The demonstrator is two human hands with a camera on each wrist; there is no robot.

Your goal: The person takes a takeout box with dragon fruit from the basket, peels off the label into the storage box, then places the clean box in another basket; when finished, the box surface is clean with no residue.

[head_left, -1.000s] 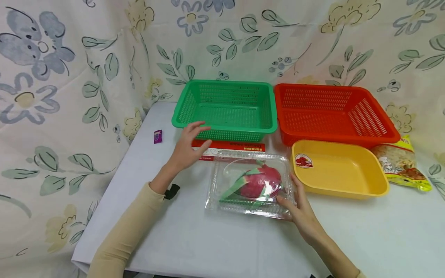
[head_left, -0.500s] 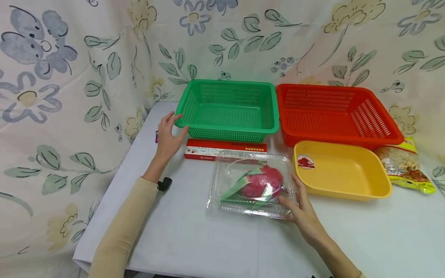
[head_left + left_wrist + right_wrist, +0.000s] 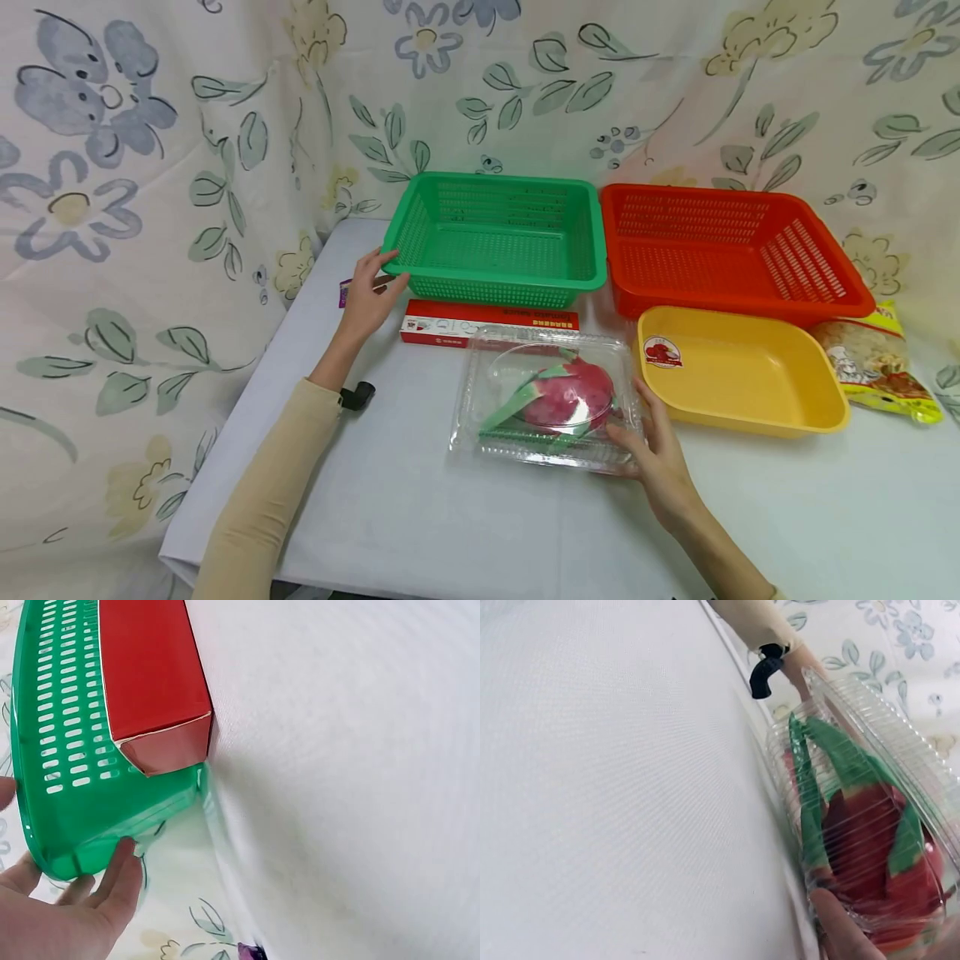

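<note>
My left hand [image 3: 367, 296] is at the near left corner of a green plastic basket [image 3: 495, 292]. In the left wrist view its fingers [image 3: 124, 877] curl round the basket's corner, with a fingertip over the rim. On the table lies a clear plastic clamshell box [image 3: 487, 354] with a pink, green-tipped dragon fruit [image 3: 573, 396] inside. My right hand [image 3: 667, 467] grips the box's right side, thumb at the front and fingers along the edge. A red tomato sauce carton [image 3: 442, 323] lies against the basket's front, its left end showing in the left wrist view.
A red basket [image 3: 742, 287] stands right of the green one, with a yellow bin [image 3: 750, 412] before it. At far right lies a yellow food bag [image 3: 870, 350]. Behind my left hand is a small purple packet [image 3: 343, 293]. A floral curtain [image 3: 525, 100] closes off the back.
My left hand has moved left from above the basket's front rim to its left corner, uncovering the carton's left end. The right hand keeps its place on the clear box.
</note>
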